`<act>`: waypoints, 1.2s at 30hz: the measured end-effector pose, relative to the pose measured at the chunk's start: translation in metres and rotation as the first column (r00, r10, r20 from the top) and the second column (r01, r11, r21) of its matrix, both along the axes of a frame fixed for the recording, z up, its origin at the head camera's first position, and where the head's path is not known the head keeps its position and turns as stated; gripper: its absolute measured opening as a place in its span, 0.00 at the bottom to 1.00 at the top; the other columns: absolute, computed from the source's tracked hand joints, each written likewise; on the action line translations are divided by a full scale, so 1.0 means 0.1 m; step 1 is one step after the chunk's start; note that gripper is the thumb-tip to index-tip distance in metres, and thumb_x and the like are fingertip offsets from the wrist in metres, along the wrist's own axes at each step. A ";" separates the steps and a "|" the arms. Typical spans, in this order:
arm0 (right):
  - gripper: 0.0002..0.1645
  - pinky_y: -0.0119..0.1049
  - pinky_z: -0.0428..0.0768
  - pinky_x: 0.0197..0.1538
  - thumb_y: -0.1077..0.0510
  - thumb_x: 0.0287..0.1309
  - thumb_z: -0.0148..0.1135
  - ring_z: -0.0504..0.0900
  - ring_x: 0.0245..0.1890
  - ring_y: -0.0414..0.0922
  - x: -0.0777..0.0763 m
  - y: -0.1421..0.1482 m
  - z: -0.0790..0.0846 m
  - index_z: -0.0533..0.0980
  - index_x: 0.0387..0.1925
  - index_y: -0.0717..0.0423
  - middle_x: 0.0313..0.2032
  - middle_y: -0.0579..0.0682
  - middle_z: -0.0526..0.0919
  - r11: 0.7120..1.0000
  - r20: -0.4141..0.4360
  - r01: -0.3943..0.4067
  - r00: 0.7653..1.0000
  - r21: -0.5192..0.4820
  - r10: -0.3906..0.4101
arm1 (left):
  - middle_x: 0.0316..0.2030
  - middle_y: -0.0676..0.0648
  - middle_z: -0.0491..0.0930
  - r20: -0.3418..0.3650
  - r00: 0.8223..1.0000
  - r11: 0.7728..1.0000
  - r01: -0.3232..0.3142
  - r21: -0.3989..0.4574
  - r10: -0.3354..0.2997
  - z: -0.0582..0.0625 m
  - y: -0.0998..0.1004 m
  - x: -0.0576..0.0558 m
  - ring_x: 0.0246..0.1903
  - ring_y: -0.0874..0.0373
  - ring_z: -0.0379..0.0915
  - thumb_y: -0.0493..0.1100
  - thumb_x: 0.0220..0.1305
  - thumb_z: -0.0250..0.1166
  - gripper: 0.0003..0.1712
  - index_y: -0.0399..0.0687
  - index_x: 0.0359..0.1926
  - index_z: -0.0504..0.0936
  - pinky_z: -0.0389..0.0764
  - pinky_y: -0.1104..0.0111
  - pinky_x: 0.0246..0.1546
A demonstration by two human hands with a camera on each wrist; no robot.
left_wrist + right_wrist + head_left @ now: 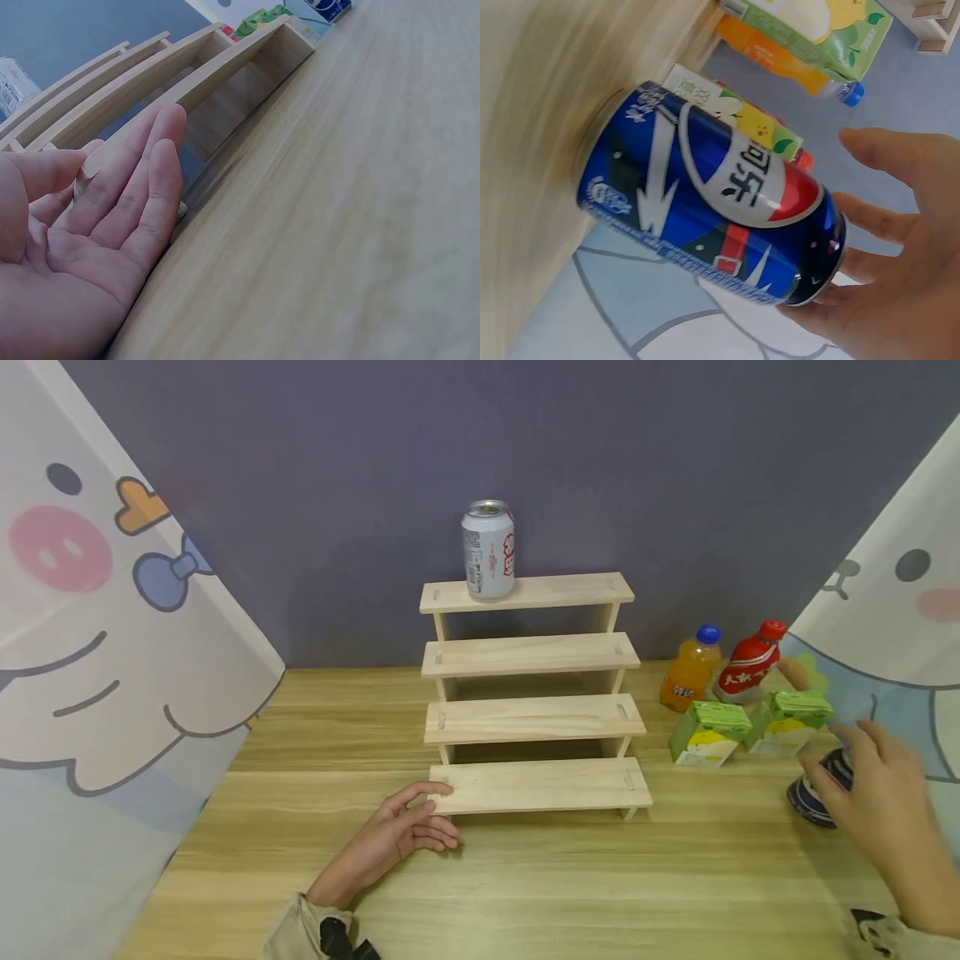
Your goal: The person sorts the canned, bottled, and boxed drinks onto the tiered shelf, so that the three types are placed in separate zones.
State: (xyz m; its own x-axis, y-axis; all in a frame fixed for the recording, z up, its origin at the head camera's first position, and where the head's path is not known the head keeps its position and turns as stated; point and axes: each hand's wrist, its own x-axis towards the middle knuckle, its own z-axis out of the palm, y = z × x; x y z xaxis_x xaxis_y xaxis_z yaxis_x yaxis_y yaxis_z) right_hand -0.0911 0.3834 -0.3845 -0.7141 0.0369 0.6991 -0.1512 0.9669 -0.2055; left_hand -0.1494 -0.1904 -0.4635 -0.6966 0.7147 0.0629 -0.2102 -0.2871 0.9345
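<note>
My left hand (pixel 401 827) holds the left front corner of the lowest board of a four-step wooden display stand (pixel 540 787). In the left wrist view the thumb lies at the board's corner, with the other fingers (pixel 161 176) along its front. At the right, my right hand (pixel 881 785) is around the upper end of a blue cola can (pixel 712 195) standing on the table. Its thumb (pixel 877 150) is spread away from the can, while the other fingers reach behind the top rim. A white-and-red drink can (pixel 489 552) stands on the top step, left of the middle.
Two green juice cartons (pixel 710 733) stand right of the stand. Behind them are an orange soda bottle (pixel 690 668) with a blue cap and a red bottle (pixel 750 662). A grey wall (pixel 337 527) closes the back, and cartoon-printed cloths (pixel 135 660) flank the wooden table (pixel 525 893).
</note>
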 end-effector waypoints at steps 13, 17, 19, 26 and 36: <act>0.42 0.67 0.74 0.27 0.60 0.60 0.65 0.69 0.36 0.79 0.15 0.11 -0.09 0.54 0.60 0.86 0.42 0.87 0.65 0.952 0.329 0.275 0.919 -0.133 -0.219 | 0.48 0.35 0.84 0.004 1.000 1.000 0.008 -0.024 -0.008 0.01 -0.01 0.00 0.48 0.44 0.83 0.38 0.82 0.37 0.22 0.39 0.71 0.60 0.83 0.57 0.51; 0.41 0.65 0.73 0.30 0.63 0.58 0.66 0.68 0.38 0.78 0.17 0.09 -0.10 0.54 0.59 0.87 0.46 0.86 0.63 0.945 0.363 0.300 0.902 -0.129 -0.236 | 0.47 0.35 0.84 -0.011 1.000 1.000 0.004 -0.009 -0.005 0.00 -0.01 0.00 0.48 0.44 0.83 0.38 0.82 0.37 0.22 0.38 0.71 0.61 0.84 0.57 0.50; 0.41 0.66 0.72 0.32 0.67 0.56 0.67 0.67 0.40 0.77 0.16 0.07 -0.09 0.54 0.59 0.86 0.48 0.85 0.61 0.943 0.382 0.309 0.892 -0.123 -0.242 | 0.47 0.35 0.84 -0.019 1.000 1.000 0.004 0.002 -0.004 0.00 -0.01 0.01 0.48 0.44 0.83 0.37 0.82 0.37 0.22 0.38 0.71 0.61 0.84 0.58 0.49; 0.38 0.64 0.72 0.27 0.66 0.55 0.70 0.67 0.36 0.76 0.18 0.09 -0.09 0.57 0.54 0.84 0.44 0.83 0.62 0.952 0.358 0.284 0.906 -0.115 -0.227 | 0.47 0.35 0.84 -0.023 1.000 0.999 0.009 0.031 -0.009 0.00 0.00 0.00 0.47 0.45 0.83 0.37 0.82 0.37 0.23 0.38 0.71 0.62 0.84 0.58 0.49; 0.41 0.50 0.73 0.16 0.65 0.47 0.77 0.73 0.29 0.74 0.20 0.12 -0.05 0.60 0.52 0.81 0.38 0.81 0.68 0.947 0.343 0.292 0.911 -0.137 -0.231 | 0.47 0.34 0.84 -0.016 1.000 0.999 0.014 0.029 -0.014 -0.02 -0.01 0.00 0.47 0.44 0.83 0.36 0.82 0.37 0.22 0.38 0.71 0.62 0.84 0.58 0.49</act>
